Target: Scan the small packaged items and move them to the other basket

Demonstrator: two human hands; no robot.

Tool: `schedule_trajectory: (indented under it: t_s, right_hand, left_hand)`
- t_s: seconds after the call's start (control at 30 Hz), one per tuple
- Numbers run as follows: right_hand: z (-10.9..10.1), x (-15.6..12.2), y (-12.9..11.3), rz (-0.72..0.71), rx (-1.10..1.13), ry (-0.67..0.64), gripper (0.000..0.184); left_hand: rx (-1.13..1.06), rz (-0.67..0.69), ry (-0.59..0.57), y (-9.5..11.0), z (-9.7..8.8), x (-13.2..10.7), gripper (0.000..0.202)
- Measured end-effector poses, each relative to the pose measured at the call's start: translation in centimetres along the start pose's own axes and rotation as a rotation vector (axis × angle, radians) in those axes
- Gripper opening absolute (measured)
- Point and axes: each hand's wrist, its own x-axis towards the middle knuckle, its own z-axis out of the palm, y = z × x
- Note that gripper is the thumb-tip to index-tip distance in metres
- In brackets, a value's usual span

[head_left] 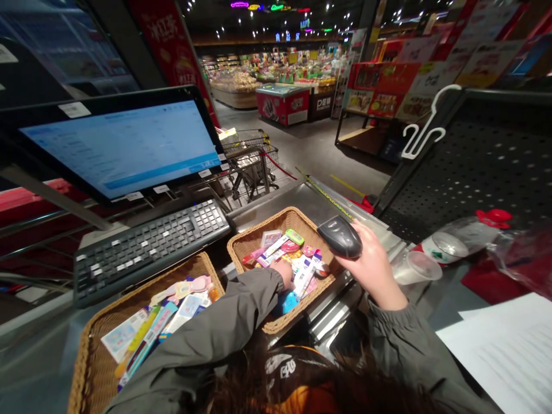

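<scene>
My right hand (370,260) is wrapped round a dark grey barcode scanner (340,235), held over the right edge of a wicker basket (250,237). My left hand (284,271) reaches into that basket among several small packaged toothbrushes and tubes (297,261); its fingers are mostly hidden by the sleeve and the packs, so I cannot say what they hold. A second wicker basket (92,368) at the lower left holds more such packs (150,330).
A black keyboard (149,247) and a lit till screen (125,146) stand to the left. Clear plastic cups (416,267) and a bag sit to the right, with a white paper sheet (504,348) at the lower right. Shopping trolleys (250,164) and shop aisles lie beyond the steel counter.
</scene>
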Motion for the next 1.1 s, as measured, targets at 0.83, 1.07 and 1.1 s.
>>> schedule_trajectory:
  t_s: [0.83, 1.07, 1.1]
  right_hand:
    - [1.7, 2.3, -12.6, -0.4, 0.048, 0.047, 0.038]
    - [3.3, 2.2, -19.4, -0.562, 0.094, -0.029, 0.032]
    - [3.6, 2.2, -20.2, -0.578, 0.098, -0.036, 0.032]
  left_hand:
    - [0.192, -0.313, 0.998, -7.6, -18.2, -21.5, 0.027]
    - [0.264, -0.409, 1.027, -10.1, -17.9, -28.0, 0.029]
    - [0.27, -0.417, 1.035, -10.3, -17.8, -28.7, 0.028]
